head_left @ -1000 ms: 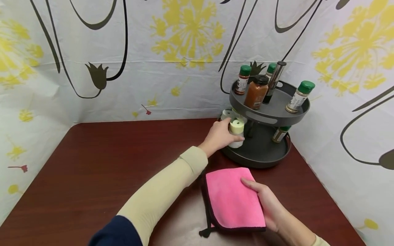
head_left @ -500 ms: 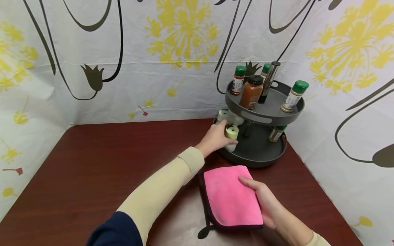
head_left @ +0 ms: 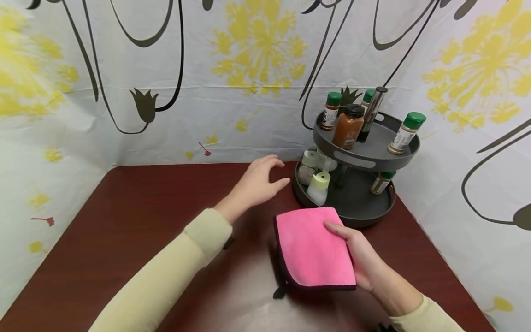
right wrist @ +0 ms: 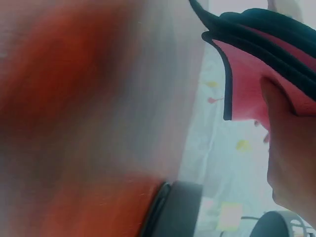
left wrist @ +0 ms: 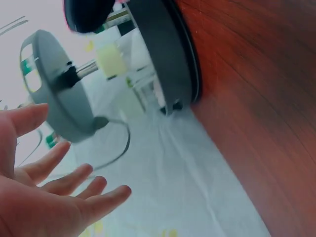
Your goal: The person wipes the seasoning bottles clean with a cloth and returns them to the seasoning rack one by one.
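Note:
My left hand [head_left: 256, 184] is held over the table, left of the two-tier rack, with its fingers spread and nothing in them. On the rack's lower tier [head_left: 356, 207], the nearest thing to it is a shaker with a pale yellow lid [head_left: 318, 188], tilted a little. Behind that shaker stands another with a white lid [head_left: 308, 167]. My right hand [head_left: 365, 258] grips a folded pink cloth with black edging [head_left: 315, 249], thumb on top and fingers hidden beneath. In the right wrist view the folded layers of the cloth [right wrist: 247, 84] show at their edge.
On the upper tier [head_left: 377, 143] stand green-capped spice bottles [head_left: 401, 133], an orange-brown jar with a black lid [head_left: 348, 127] and a tall slim grinder [head_left: 372, 113]. A small green-capped bottle [head_left: 380, 183] is at the lower tier's right. The dark red table [head_left: 166, 207] meets a patterned curtain [head_left: 186, 115] behind.
My left hand has let go of the yellow-lidded shaker and moved left, away from the rack. The shaker stays on the lower tier. My right hand with the cloth has risen slightly.

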{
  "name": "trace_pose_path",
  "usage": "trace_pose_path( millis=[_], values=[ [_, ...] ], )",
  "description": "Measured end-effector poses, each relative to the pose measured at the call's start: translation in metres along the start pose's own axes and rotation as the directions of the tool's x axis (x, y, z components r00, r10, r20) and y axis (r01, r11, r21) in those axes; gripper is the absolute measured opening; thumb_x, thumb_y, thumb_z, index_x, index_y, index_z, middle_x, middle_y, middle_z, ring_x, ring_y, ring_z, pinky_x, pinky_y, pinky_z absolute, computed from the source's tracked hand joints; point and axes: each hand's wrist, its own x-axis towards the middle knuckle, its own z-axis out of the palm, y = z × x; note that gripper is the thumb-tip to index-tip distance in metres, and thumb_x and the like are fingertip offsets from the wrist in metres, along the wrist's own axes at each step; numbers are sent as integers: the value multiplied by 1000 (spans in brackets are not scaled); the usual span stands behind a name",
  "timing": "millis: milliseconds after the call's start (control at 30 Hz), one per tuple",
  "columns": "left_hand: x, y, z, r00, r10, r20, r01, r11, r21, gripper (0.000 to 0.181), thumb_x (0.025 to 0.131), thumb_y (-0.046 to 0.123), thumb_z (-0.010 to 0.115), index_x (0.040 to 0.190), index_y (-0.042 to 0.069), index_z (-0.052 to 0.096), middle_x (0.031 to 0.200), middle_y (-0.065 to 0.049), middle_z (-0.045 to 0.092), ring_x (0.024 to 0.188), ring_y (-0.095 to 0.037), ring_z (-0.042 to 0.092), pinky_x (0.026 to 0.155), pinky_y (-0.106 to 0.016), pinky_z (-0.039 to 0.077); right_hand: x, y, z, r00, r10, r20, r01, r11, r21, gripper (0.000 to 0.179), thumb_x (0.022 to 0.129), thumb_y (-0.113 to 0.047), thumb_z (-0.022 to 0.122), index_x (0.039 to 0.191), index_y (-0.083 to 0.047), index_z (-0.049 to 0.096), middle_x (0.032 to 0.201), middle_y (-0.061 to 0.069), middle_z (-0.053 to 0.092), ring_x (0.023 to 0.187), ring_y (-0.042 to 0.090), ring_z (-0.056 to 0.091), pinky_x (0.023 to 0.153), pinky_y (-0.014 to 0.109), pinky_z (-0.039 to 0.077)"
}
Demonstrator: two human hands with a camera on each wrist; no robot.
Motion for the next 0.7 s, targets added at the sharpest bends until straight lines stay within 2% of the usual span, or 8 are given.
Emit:
trace_pose_path(
  millis=[200, 333, 433, 567, 700],
  values=[
    [-52, -22, -21, 999, -23, -37, 23, 1000, 4, 47, 104, 37, 68, 142, 10, 63, 163, -12, 49, 156, -34, 38, 128, -53, 34, 13, -13, 17, 1000, -29, -8, 28, 999, -41, 53, 108, -50, 53, 145, -17, 36, 113, -5, 74, 100, 12, 77, 89, 37, 64],
    [-87, -43, -26, 997, -66, -48, 67, 998, 15, 49, 103, 35, 69, 142, 7, 62, 161, -16, 52, 154, -38, 41, 128, -56, 34, 27, -16, 30, 999, -52, -6, 52, 998, -40, 49, 109, -49, 52, 143, -17, 40, 111, -6, 74, 98, 11, 77, 87, 36, 64],
    [-110, -57, -31, 990, -124, -64, 125, 992, 0, 50, 103, 34, 69, 144, 6, 60, 157, -17, 56, 151, -39, 45, 126, -58, 36, 38, -18, 40, 997, -80, 10, 80, 996, -30, 45, 110, -48, 50, 140, -16, 43, 110, -6, 74, 97, 11, 77, 87, 37, 64],
    [-129, -69, -39, 979, -180, -93, 177, 984, -36, 50, 104, 32, 68, 146, 6, 59, 152, -16, 59, 148, -39, 49, 122, -61, 40, 53, -16, 53, 994, -103, 35, 103, 995, 11, 41, 111, -46, 47, 139, -16, 45, 111, -5, 74, 98, 12, 76, 87, 38, 63],
    [-138, -76, -45, 977, -183, -112, 179, 983, -39, 49, 104, 31, 67, 145, 5, 59, 151, -17, 61, 147, -39, 51, 122, -61, 40, 67, -11, 71, 993, -109, 44, 106, 992, 62, 37, 113, -43, 42, 138, -16, 46, 110, -5, 73, 97, 12, 74, 86, 37, 63]
  ],
)
